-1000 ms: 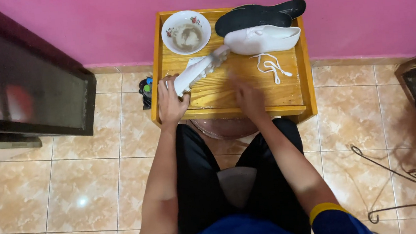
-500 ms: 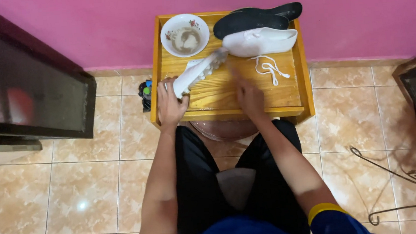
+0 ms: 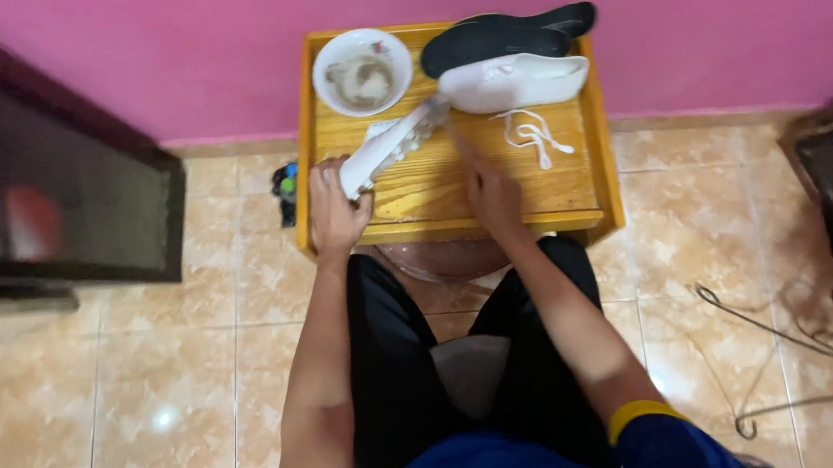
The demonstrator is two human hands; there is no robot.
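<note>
Gripping a white shoe [image 3: 391, 148] near the wooden table's [image 3: 574, 200] left edge, left hand [image 3: 334, 211] closed around its heel; right hand [image 3: 491, 192] open, empty, mid-table, beside loose laces [image 3: 528, 136].

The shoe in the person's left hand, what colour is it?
White; the shoe held by the left hand shows best in the head view.

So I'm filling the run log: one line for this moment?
left hand: holds white shoe | right hand: on tray, free | bowl, laces behind
</note>
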